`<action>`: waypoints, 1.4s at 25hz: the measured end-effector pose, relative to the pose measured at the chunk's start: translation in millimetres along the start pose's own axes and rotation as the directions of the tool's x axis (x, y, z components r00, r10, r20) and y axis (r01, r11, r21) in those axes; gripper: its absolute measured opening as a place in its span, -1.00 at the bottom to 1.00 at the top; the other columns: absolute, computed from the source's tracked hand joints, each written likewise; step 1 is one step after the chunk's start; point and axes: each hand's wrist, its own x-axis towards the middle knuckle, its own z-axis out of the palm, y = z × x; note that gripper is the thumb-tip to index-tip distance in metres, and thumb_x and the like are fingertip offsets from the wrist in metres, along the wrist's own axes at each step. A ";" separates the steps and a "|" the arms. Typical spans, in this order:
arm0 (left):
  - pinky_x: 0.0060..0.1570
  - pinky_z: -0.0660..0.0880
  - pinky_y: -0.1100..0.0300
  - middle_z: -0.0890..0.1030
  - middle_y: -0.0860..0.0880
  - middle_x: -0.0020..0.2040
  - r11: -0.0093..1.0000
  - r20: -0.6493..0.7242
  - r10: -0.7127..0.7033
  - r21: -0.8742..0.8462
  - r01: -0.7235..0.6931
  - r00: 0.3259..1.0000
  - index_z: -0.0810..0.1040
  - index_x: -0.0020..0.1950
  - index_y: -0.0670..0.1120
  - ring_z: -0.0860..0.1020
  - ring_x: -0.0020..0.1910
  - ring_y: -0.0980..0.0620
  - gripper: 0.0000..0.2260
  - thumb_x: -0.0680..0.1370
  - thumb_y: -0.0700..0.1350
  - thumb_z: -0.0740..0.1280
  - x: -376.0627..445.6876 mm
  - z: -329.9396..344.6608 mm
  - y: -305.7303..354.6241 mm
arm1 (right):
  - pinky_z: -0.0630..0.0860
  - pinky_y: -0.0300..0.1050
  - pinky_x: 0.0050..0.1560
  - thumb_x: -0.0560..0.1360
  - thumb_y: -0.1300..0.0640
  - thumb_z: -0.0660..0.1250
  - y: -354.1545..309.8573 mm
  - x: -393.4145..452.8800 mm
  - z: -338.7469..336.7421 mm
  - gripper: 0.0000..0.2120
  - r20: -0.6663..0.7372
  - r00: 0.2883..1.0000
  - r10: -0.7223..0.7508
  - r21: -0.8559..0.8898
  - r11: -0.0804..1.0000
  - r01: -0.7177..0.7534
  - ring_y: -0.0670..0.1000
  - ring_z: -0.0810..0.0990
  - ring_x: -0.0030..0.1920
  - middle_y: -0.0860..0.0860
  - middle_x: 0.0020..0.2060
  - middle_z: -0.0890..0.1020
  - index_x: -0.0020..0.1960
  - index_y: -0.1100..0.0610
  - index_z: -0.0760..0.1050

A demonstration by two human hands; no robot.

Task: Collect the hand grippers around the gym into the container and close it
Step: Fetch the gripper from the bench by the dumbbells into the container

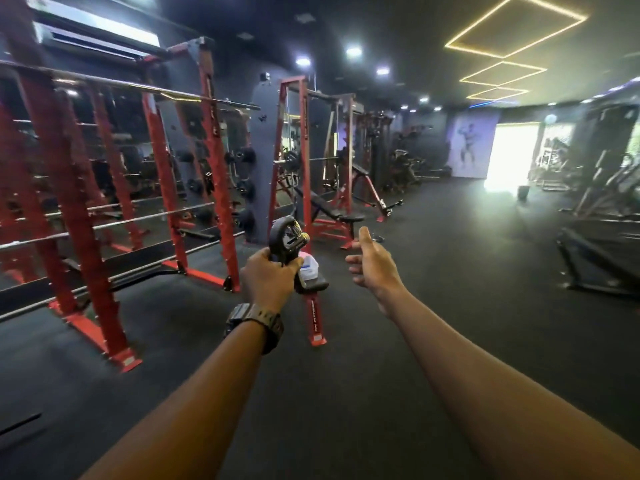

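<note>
My left hand point(268, 280) is closed around the handles of a black hand gripper point(287, 239) with a steel spring and a yellow knob, held upright at chest height. Just beyond it a clear plastic container point(309, 268) with a white and blue label rests on the black pad of a red-framed bench point(317, 317); my fist hides part of it. My right hand point(369, 259) hangs in the air to the right of the container, empty, thumb up and fingers loosely curled.
Red squat racks point(93, 216) with steel bars line the left side. An incline bench point(332, 211) stands behind the container's bench. Dark machines point(595, 237) fill the right side. Black rubber floor point(433, 271) runs ahead toward a bright doorway point(512, 150).
</note>
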 end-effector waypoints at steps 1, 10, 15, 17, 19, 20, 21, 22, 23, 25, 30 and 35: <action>-0.26 0.40 0.20 0.56 -0.03 -0.33 1.000 0.007 -0.002 -0.001 0.002 1.000 0.55 -0.26 0.02 0.48 -0.32 0.04 -0.81 0.41 -0.03 0.55 14.4 15.0 -6.2 | 0.46 -0.12 -0.24 0.57 -0.34 0.08 6.7 16.5 1.6 -0.47 -0.001 1.000 0.004 -0.004 1.000 -0.004 -0.04 0.56 -0.23 0.05 -0.14 0.65 0.10 0.09 0.52; -0.26 0.44 0.22 0.66 -0.03 -0.21 0.998 0.059 -0.049 -0.033 0.051 0.997 0.64 -0.09 -0.04 0.61 -0.18 -0.01 -0.86 0.45 -0.01 0.51 188.7 120.6 -67.3 | 0.51 -0.11 -0.20 0.56 -0.36 0.08 38.6 190.5 62.0 -0.42 -0.049 0.998 0.028 -0.021 0.999 -0.029 -0.02 0.55 -0.18 0.04 -0.13 0.62 0.16 0.12 0.52; -0.13 0.52 0.17 0.71 -0.05 -0.15 0.998 0.083 -0.031 -0.043 0.034 0.996 0.69 -0.06 -0.01 0.65 -0.12 -0.04 -0.80 0.45 0.09 0.49 267.4 195.3 -96.8 | 0.54 -0.08 -0.15 0.54 -0.39 0.05 59.0 296.9 73.4 -0.42 -0.047 0.999 0.008 -0.062 0.998 -0.010 -0.02 0.57 -0.17 0.04 -0.08 0.64 0.11 0.07 0.52; -0.07 0.62 0.06 0.71 -0.01 -0.19 0.998 0.076 -0.011 -0.061 0.016 0.997 0.65 -0.16 0.07 0.68 -0.15 -0.04 -0.79 0.40 0.18 0.48 298.7 238.0 -112.4 | 0.56 -0.05 -0.12 0.53 -0.40 0.05 78.0 349.8 73.7 -0.43 -0.034 0.999 0.000 -0.061 0.998 -0.002 -0.02 0.58 -0.15 0.05 -0.07 0.65 0.09 0.06 0.52; -0.07 0.65 -0.02 0.71 0.01 -0.21 0.998 0.068 -0.020 -0.061 0.024 0.997 0.61 -0.22 0.11 0.69 -0.15 -0.03 -0.80 0.38 0.20 0.47 330.8 286.3 -130.6 | 0.58 -0.03 -0.08 0.53 -0.40 0.04 102.0 406.7 71.5 -0.44 -0.022 1.000 0.009 -0.066 0.998 -0.010 -0.02 0.58 -0.15 0.06 -0.06 0.66 0.07 0.04 0.51; -0.05 0.64 0.00 0.70 0.03 -0.20 0.998 0.071 -0.016 -0.053 0.020 0.997 0.62 -0.18 0.09 0.68 -0.14 -0.01 -0.83 0.41 0.16 0.48 346.3 310.3 -138.4 | 0.58 -0.02 -0.08 0.53 -0.41 0.04 114.1 436.5 69.7 -0.44 -0.013 1.000 0.016 -0.062 0.998 -0.017 -0.02 0.58 -0.16 0.06 -0.06 0.66 0.06 0.04 0.51; -0.05 0.63 0.06 0.68 0.05 -0.19 0.999 0.064 -0.012 -0.048 0.015 0.998 0.65 -0.10 0.07 0.67 -0.13 0.01 -0.84 0.45 0.12 0.48 363.3 333.5 -143.4 | 0.57 -0.03 -0.09 0.53 -0.41 0.06 124.6 468.7 67.5 -0.44 -0.004 1.000 0.030 -0.047 0.998 -0.030 -0.02 0.58 -0.17 0.06 -0.08 0.66 0.06 0.04 0.52; -0.07 0.60 0.14 0.66 0.06 -0.18 0.998 0.053 -0.005 -0.057 0.008 0.999 0.66 -0.02 0.03 0.65 -0.12 0.04 -0.83 0.47 0.08 0.47 381.4 355.5 -146.8 | 0.56 -0.03 -0.11 0.53 -0.40 0.07 133.4 501.7 64.7 -0.45 0.005 0.999 0.047 -0.033 0.998 -0.047 -0.02 0.57 -0.18 0.05 -0.09 0.65 0.06 0.05 0.52; -0.12 0.57 0.24 0.64 0.08 -0.16 0.997 0.042 0.007 -0.074 -0.004 0.999 0.65 0.05 0.00 0.63 -0.14 0.08 -0.79 0.49 0.06 0.47 397.5 373.6 -150.8 | 0.55 -0.03 -0.12 0.53 -0.40 0.08 141.5 529.9 62.0 -0.46 0.017 0.998 0.059 -0.030 0.998 -0.058 -0.02 0.57 -0.17 0.05 -0.10 0.65 0.05 0.04 0.52; -0.24 0.49 0.46 0.64 0.10 -0.13 0.994 0.029 0.006 -0.107 -0.003 1.000 0.62 0.11 -0.04 0.58 -0.22 0.22 -0.77 0.50 0.00 0.47 435.1 410.5 -165.7 | 0.56 -0.01 -0.10 0.53 -0.39 0.08 157.7 586.4 58.7 -0.48 0.047 0.996 0.073 -0.042 0.997 -0.071 -0.01 0.58 -0.16 0.06 -0.09 0.66 0.02 0.03 0.51; -0.12 0.66 -0.05 0.67 0.10 -0.12 0.984 -0.019 -0.121 -0.132 0.117 0.993 0.49 -0.10 0.18 0.68 -0.15 0.02 -0.77 0.38 0.19 0.47 535.3 498.1 -227.4 | 0.49 -0.07 -0.18 0.54 -0.37 0.10 206.1 717.9 72.0 -0.52 0.128 0.981 0.149 -0.069 0.988 -0.141 0.00 0.54 -0.18 0.07 -0.10 0.63 -0.03 0.03 0.48; -0.11 0.65 -0.09 0.64 0.03 -0.12 0.958 -0.031 -0.255 -0.145 0.248 0.966 0.38 -0.08 0.17 0.68 -0.14 -0.11 -0.71 0.35 0.20 0.42 639.3 586.1 -299.6 | 0.50 -0.08 -0.17 0.58 -0.32 0.09 261.8 847.3 93.0 -0.56 0.164 0.970 0.179 -0.132 0.979 -0.158 0.00 0.53 -0.17 0.06 -0.09 0.61 -0.01 0.02 0.49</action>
